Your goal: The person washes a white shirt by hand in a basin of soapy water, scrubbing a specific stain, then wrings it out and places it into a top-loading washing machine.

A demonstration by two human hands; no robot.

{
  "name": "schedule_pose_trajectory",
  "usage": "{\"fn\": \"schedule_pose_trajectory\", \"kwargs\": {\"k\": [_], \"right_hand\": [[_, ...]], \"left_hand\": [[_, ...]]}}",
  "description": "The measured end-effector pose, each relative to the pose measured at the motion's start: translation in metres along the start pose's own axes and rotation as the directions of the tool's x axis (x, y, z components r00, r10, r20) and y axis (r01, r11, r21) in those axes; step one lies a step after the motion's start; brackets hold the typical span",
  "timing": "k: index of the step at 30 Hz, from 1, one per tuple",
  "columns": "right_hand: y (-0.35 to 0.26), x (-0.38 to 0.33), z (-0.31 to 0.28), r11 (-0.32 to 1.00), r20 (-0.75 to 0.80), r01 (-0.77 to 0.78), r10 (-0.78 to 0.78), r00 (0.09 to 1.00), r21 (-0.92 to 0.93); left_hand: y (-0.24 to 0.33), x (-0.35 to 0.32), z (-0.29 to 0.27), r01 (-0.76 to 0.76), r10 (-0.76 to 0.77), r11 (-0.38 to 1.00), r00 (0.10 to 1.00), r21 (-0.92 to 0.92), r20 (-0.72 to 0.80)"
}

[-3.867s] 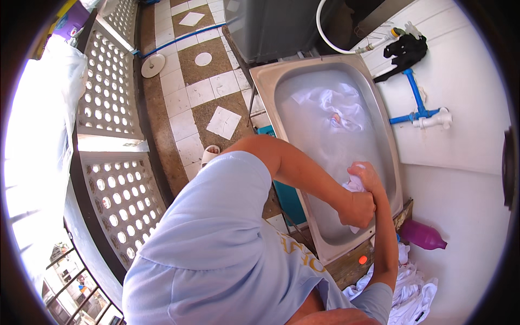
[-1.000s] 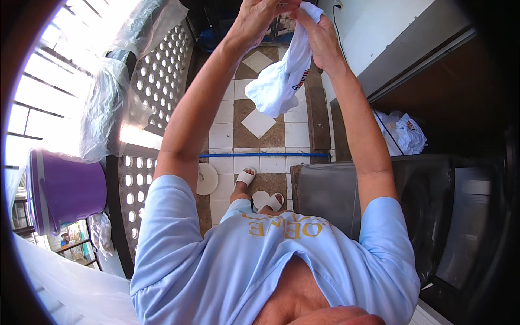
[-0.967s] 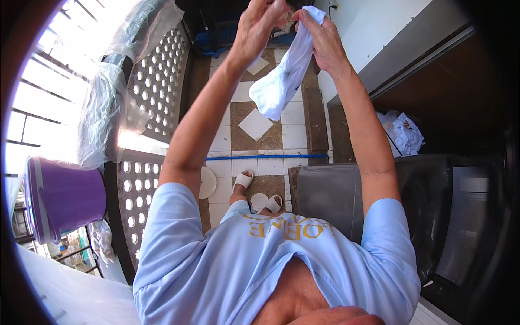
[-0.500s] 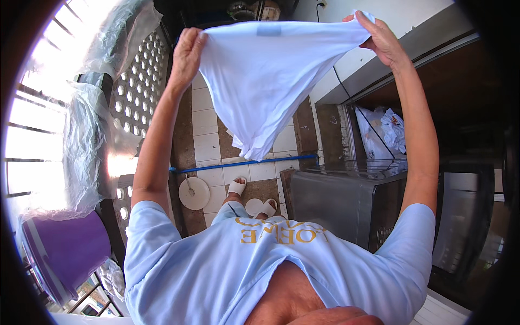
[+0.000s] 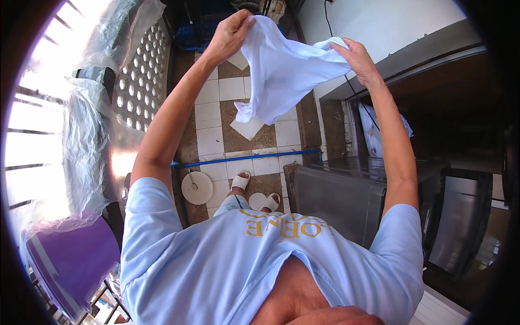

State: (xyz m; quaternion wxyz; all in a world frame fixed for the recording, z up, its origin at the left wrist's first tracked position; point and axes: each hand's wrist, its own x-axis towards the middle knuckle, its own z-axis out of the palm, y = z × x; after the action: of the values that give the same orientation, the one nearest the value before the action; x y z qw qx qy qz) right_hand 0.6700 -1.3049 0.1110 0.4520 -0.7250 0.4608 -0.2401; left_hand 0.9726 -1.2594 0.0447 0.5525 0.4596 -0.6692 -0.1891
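A thin white garment [image 5: 292, 73], its exact kind unclear, hangs stretched in the air in front of me. My left hand [image 5: 233, 35] is closed on its upper left corner, raised at the far side. On the other side my right hand [image 5: 357, 60] pinches the upper right edge, where the cloth is bunched into folds. Between the hands the fabric sags, and its lower end dangles loose over the tiled floor, touching nothing below.
A blue pipe [image 5: 244, 158] crosses the floor before my feet, with a round white lid [image 5: 197, 188] nearby. To the right stand a grey appliance [image 5: 341, 200] and a white bag [image 5: 374, 130]. A perforated wall [image 5: 142, 81], plastic sheeting [image 5: 86, 146] and purple tub [image 5: 81, 260] line the left.
The garment has gone from spread wide to narrower and more folded. My left hand has moved right and up; my right hand has come slightly left and lower.
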Motion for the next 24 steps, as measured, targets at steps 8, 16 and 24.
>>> {"fn": "schedule_pose_trajectory", "kwargs": {"k": [8, 16, 24], "right_hand": [[-0.042, 0.023, 0.019, 0.974, 0.028, 0.169, -0.167, 0.986, -0.148], [-0.098, -0.028, -0.028, 0.9, -0.445, 0.384, -0.262, 0.856, 0.208], [0.006, -0.109, -0.12, 0.991, -0.583, 0.026, 0.057, 0.811, 0.132]], "left_hand": [[0.029, 0.022, 0.029, -0.127, 0.227, 0.895, 0.955, -0.429, 0.192], [-0.116, -0.091, 0.055, 0.321, -0.316, 0.946, 0.883, 0.043, 0.347], [-0.039, -0.029, 0.021, 0.46, -0.333, 0.735, 0.885, -0.498, 0.326]]}}
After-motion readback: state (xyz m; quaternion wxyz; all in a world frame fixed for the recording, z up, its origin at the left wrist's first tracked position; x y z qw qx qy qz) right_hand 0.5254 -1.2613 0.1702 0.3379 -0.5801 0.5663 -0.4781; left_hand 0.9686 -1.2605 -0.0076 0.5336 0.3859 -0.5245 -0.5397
